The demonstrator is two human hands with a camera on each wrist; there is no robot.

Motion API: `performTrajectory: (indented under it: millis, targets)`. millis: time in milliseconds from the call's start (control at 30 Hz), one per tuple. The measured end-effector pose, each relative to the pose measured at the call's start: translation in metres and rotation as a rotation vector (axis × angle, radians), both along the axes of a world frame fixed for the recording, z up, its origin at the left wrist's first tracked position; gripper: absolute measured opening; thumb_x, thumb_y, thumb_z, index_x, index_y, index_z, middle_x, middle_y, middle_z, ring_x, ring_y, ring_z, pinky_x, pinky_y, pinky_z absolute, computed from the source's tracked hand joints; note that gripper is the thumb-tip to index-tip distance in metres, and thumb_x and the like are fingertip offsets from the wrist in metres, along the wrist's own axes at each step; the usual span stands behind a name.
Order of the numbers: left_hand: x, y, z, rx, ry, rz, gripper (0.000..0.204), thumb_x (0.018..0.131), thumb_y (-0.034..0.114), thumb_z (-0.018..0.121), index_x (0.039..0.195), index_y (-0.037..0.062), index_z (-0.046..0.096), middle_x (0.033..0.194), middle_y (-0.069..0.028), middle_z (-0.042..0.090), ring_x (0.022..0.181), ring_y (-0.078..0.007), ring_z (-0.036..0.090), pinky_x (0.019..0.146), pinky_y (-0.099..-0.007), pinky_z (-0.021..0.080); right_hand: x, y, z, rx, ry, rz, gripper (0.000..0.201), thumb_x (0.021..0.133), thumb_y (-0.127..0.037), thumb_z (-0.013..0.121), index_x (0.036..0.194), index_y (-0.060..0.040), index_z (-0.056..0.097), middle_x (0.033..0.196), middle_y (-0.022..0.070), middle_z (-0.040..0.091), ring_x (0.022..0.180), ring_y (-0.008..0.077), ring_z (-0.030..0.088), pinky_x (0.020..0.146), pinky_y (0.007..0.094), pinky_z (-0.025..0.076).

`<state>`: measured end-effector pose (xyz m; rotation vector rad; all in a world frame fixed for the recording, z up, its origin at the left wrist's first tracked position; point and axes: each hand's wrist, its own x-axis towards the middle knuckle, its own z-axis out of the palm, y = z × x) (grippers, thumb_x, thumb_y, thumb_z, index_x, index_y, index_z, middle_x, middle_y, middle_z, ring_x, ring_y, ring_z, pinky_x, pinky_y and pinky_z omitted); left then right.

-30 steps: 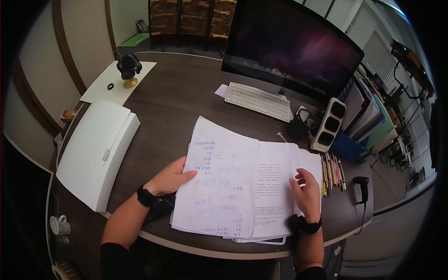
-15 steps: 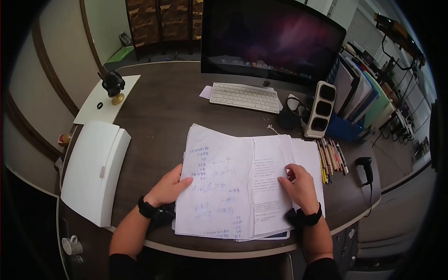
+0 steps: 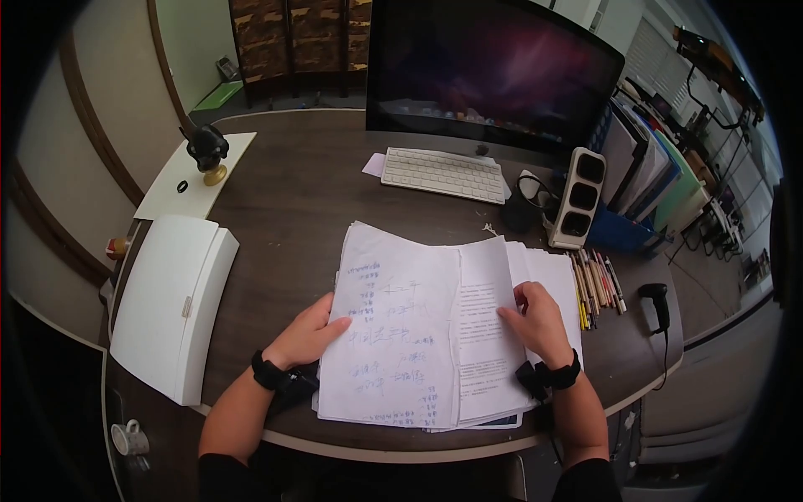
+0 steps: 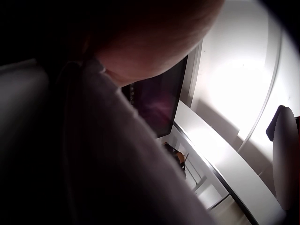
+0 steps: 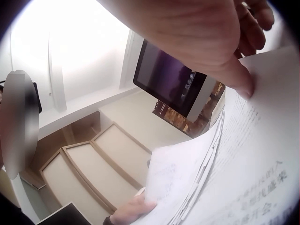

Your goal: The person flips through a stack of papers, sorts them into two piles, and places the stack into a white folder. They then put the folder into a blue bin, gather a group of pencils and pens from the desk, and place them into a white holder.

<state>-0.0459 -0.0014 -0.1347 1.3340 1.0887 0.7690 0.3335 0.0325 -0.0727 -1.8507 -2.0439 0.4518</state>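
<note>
An open stack of loose papers lies over the desk's front, its left page covered in blue handwriting and its right page printed. My left hand grips the stack's left edge, thumb on top and fingers hidden underneath. With my right hand I pinch the printed page at its right edge, the thumb lying on the print. The right wrist view shows that thumb pressed to the sheet, fingers curled beyond the edge. More white sheets spread out under the right hand.
Behind the papers are a white keyboard and a large monitor. Pencils and pens, a white three-hole holder and a black corded device sit to the right. A white box occupies the desk's left side.
My right hand has moved left onto the printed page, from loosely curled over its right side to pinching its edge. The left hand keeps its hold. The head view has shifted.
</note>
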Motion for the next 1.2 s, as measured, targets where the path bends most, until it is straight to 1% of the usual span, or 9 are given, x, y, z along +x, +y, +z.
performTrajectory:
  millis: [67, 233, 367, 467, 533, 600, 733, 933, 1200]
  targets:
    - [0.000, 0.001, 0.000, 0.000, 0.008, -0.002, 0.042, 0.099, 0.009, 0.049, 0.138, -0.0031, 0.038, 0.126, -0.0108, 0.057, 0.112, -0.0139, 0.056, 0.096, -0.0314, 0.046, 0.001, 0.001, -0.001, -0.068, -0.019, -0.009, 0.029, 0.080, -0.016, 0.075, 0.101, 0.0012, 0.063, 0.086, 0.0132, 0.068, 0.075, 0.0277, 0.065, 0.070, 0.0374, 0.051]
    - [-0.004, 0.003, 0.010, -0.118, -0.281, 0.040, 0.042, 0.099, 0.007, 0.050, 0.139, -0.0027, 0.039, 0.129, -0.0115, 0.057, 0.114, -0.0156, 0.057, 0.098, -0.0321, 0.047, 0.024, 0.005, -0.003, -0.183, 0.459, -0.098, 0.018, 0.087, -0.012, 0.067, 0.093, 0.0039, 0.061, 0.073, 0.0126, 0.068, 0.060, 0.0199, 0.060, 0.059, 0.0306, 0.048]
    - [-0.008, 0.004, 0.013, -0.134, -0.330, 0.032, 0.042, 0.099, 0.006, 0.050, 0.138, -0.0028, 0.040, 0.131, -0.0116, 0.056, 0.117, -0.0162, 0.056, 0.100, -0.0331, 0.045, 0.032, 0.004, 0.000, -0.177, 0.395, -0.116, 0.017, 0.088, -0.012, 0.066, 0.094, 0.0036, 0.060, 0.075, 0.0103, 0.066, 0.060, 0.0134, 0.057, 0.059, 0.0282, 0.047]
    - [-0.010, 0.003, 0.013, -0.159, -0.350, 0.019, 0.043, 0.099, 0.006, 0.050, 0.139, -0.0026, 0.039, 0.133, -0.0117, 0.055, 0.119, -0.0167, 0.055, 0.101, -0.0330, 0.044, 0.054, 0.009, -0.008, 0.107, 0.159, 0.085, 0.013, 0.090, -0.009, 0.064, 0.095, 0.0014, 0.058, 0.078, 0.0057, 0.065, 0.061, 0.0098, 0.056, 0.057, 0.0263, 0.045]
    - [-0.012, 0.002, 0.014, -0.138, -0.391, -0.008, 0.044, 0.099, 0.005, 0.049, 0.140, -0.0028, 0.038, 0.133, -0.0120, 0.055, 0.119, -0.0166, 0.054, 0.101, -0.0328, 0.044, 0.063, 0.012, 0.006, -0.065, 0.506, -0.025, 0.011, 0.091, -0.006, 0.062, 0.099, -0.0016, 0.056, 0.080, 0.0027, 0.062, 0.060, 0.0091, 0.055, 0.052, 0.0241, 0.044]
    - [-0.013, 0.002, 0.014, -0.137, -0.373, -0.016, 0.044, 0.099, 0.005, 0.049, 0.141, -0.0030, 0.037, 0.134, -0.0122, 0.054, 0.119, -0.0165, 0.054, 0.101, -0.0327, 0.044, 0.075, 0.016, 0.028, -0.108, 0.614, -0.059, 0.015, 0.090, -0.001, 0.059, 0.104, -0.0039, 0.053, 0.083, 0.0022, 0.063, 0.060, 0.0057, 0.055, 0.044, 0.0180, 0.042]
    - [-0.016, 0.003, 0.010, -0.147, -0.313, -0.023, 0.046, 0.098, 0.006, 0.051, 0.141, -0.0022, 0.037, 0.132, -0.0118, 0.056, 0.118, -0.0160, 0.055, 0.101, -0.0333, 0.044, 0.088, 0.025, 0.077, 0.052, 0.647, -0.069, 0.026, 0.090, 0.000, 0.055, 0.116, -0.0009, 0.059, 0.089, 0.0031, 0.067, 0.063, 0.0054, 0.058, 0.044, 0.0197, 0.045]
    - [-0.019, 0.003, 0.009, -0.109, -0.305, -0.020, 0.045, 0.098, 0.007, 0.051, 0.141, -0.0020, 0.038, 0.132, -0.0113, 0.056, 0.118, -0.0158, 0.055, 0.101, -0.0330, 0.044, 0.087, 0.037, 0.125, 0.102, 0.551, -0.046, 0.021, 0.091, -0.002, 0.052, 0.106, 0.0021, 0.065, 0.083, 0.0009, 0.066, 0.058, 0.0037, 0.054, 0.047, 0.0186, 0.041]
    - [-0.016, 0.002, 0.008, -0.089, -0.384, 0.002, 0.043, 0.099, 0.007, 0.050, 0.139, -0.0027, 0.038, 0.130, -0.0114, 0.057, 0.117, -0.0156, 0.056, 0.100, -0.0322, 0.045, 0.054, 0.042, 0.121, -0.106, 0.787, 0.048, 0.017, 0.089, -0.003, 0.054, 0.101, -0.0011, 0.065, 0.080, -0.0009, 0.065, 0.057, 0.0032, 0.053, 0.048, 0.0178, 0.040]
